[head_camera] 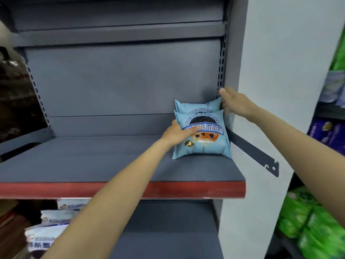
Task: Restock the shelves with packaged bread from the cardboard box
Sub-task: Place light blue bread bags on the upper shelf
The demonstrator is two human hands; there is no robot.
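Two light-blue bread packets stand upright, one behind the other, at the right end of the grey shelf [104, 163]. The front packet [205, 143] shows a dark cookie picture and blue lettering. The rear packet [194, 107] peeks out above it. My left hand [179, 132] presses on the front packet's left side, fingers laid across its face. My right hand [235, 102] touches the top right corner of the packets with fingers extended. The cardboard box is out of view.
A white pillar [270, 90] borders the shelf on the right, with a grey bracket [255, 154] jutting forward. The shelf has a red front edge [168, 189]. Pale packets [54, 221] lie on the lower shelf at left. Green packages [308, 221] fill the right-hand shelving.
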